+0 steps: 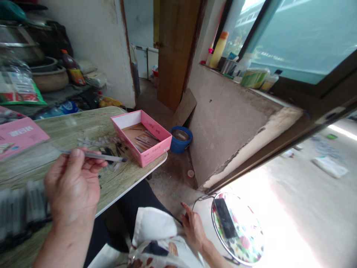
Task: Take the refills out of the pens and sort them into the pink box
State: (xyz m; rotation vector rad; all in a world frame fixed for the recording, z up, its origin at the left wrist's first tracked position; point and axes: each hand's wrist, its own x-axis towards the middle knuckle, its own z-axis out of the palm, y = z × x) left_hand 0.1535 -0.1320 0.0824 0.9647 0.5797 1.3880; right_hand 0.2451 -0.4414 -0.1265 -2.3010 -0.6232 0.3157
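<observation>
My left hand (76, 182) is raised over the table, its thumb and fingers closed around a slim, translucent pen (113, 158) with a dark tip at the right end. Just beyond it, small clear pieces (93, 142) and black caps (119, 148) lie scattered on the wood-grain tabletop (75, 121). An open pink box (154, 157) at the table's corner holds several pens (146, 141). Low beside my lap, my right hand (195, 227) has its index finger stretched out and the others loosely bent; nothing shows in it.
Bundled clear pens (23, 204) with black ends lie blurred at the left. A pink lid or carton (23, 134) sits behind them. To my right stands a round floral stool (248, 230) bearing a phone (225, 217). A blue bucket (181, 145) is on the floor.
</observation>
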